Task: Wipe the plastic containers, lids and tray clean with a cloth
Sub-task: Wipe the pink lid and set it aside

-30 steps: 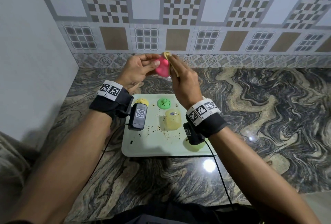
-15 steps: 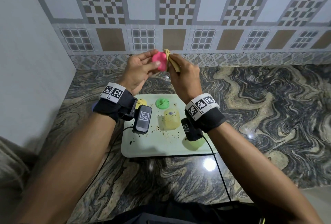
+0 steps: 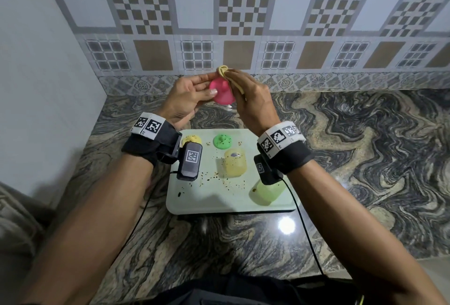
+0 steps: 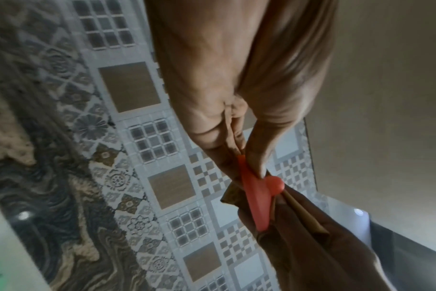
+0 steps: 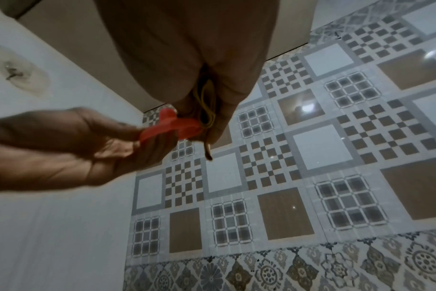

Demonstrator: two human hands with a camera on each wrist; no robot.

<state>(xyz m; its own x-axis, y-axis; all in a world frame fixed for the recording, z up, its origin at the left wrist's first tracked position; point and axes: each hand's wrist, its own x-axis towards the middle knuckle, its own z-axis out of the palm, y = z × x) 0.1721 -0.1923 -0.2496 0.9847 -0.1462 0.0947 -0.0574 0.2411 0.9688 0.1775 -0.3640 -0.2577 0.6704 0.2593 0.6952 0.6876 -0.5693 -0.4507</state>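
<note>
My left hand [image 3: 192, 96] pinches a pink lid [image 3: 222, 92] by its edge, raised above the counter near the wall. My right hand [image 3: 246, 95] grips a folded yellow cloth [image 3: 223, 70] and presses it against the lid's right side. The left wrist view has the pink lid [image 4: 256, 198] edge-on with its knob between thumb and fingers. From the right wrist, the pink lid [image 5: 172, 126] meets the yellow cloth [image 5: 207, 110]. Below lies a pale tray [image 3: 194, 202] speckled with dark crumbs, carrying a green lid [image 3: 222, 141], a yellow lid [image 3: 192, 139], a yellow container [image 3: 235, 163] and a green container [image 3: 266, 193].
The tray sits on a dark marbled counter [image 3: 365, 158]. A patterned tiled wall [image 3: 243, 24] runs behind, and a plain white wall [image 3: 36, 85] closes the left side. Black cables [image 3: 309, 239] trail from both wrist cameras across the counter's front.
Both hands shifted slightly with the pink lid between them; the lid turned in my left fingers while the cloth rubbed its side. Items on the tray stayed put.
</note>
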